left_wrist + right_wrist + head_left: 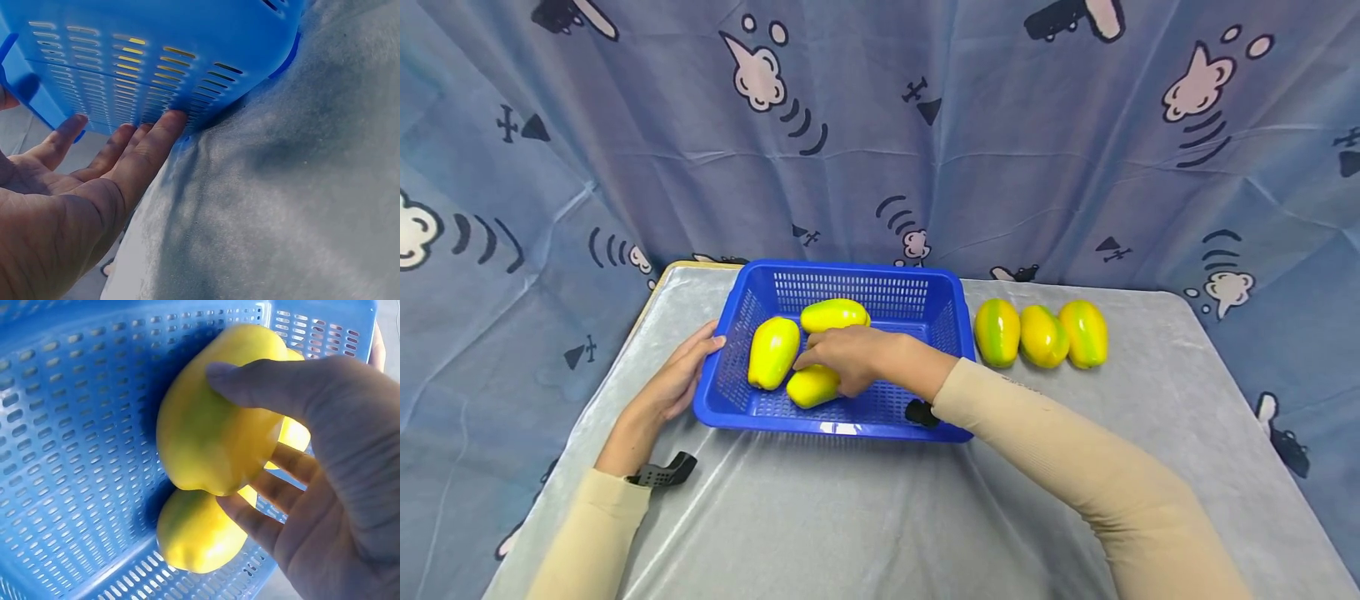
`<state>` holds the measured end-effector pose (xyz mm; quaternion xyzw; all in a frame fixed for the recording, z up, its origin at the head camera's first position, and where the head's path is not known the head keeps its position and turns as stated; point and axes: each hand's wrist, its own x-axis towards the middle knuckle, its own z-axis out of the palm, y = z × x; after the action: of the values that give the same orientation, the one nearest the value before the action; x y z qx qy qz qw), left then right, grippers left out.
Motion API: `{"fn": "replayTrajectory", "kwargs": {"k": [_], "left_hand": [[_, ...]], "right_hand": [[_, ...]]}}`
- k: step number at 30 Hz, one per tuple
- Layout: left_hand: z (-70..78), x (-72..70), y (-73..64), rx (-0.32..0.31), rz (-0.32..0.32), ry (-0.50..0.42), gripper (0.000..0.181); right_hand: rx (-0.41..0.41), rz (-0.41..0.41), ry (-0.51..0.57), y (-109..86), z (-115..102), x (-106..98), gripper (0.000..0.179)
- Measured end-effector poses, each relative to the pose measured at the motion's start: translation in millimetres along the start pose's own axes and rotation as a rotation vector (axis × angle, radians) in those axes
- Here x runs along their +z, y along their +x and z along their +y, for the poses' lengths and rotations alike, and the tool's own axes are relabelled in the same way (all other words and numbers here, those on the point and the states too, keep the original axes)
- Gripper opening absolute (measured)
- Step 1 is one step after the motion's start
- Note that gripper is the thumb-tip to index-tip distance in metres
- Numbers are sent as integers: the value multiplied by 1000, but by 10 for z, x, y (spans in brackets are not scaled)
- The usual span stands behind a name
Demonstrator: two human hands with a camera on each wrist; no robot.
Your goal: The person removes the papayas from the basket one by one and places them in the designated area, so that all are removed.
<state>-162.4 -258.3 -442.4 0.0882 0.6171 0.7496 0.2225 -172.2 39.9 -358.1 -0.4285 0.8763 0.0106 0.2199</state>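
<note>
My right hand point(867, 357) reaches into a blue plastic basket point(880, 432) and grips a yellow-green papaya point(206, 434), thumb on one side and fingers on the other. In the head view, that papaya is partly hidden under the hand. Two more papayas lie in the basket: one at the left point(775, 353) and one towards the back wall point(833, 314). Outside the basket's left end is my left hand point(683, 373). Its fairly straight fingers point(150, 147) touch the slotted outer wall, and its thumb lies at the rim.
Right of the basket, three papayas stand side by side on the grey cloth-covered table: one nearest the basket point(997, 333), a middle one point(1043, 337) and an outer one point(1083, 334). A blue patterned curtain point(850, 183) hangs behind the table.
</note>
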Motion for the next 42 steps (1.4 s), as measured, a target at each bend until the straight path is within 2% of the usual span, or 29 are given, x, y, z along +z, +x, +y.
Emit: {"fn": "replayTrajectory", "kwargs": {"k": [12,24,32,42], "left_hand": [[-21,-17,-7,13,-13,-9,47],[-20,-4,-15,20,-18,-3,54],[-64,19,13,5,-20,6,55],[-25,-17,-6,8,-2,-18,44]], "right_hand": [[-6,54,27,-67,50,-28,66],[57,104,123,-233,110,-39,67],[60,151,159,-408,185,-15,69],[79,255,201,-613,186,-79,74]]}}
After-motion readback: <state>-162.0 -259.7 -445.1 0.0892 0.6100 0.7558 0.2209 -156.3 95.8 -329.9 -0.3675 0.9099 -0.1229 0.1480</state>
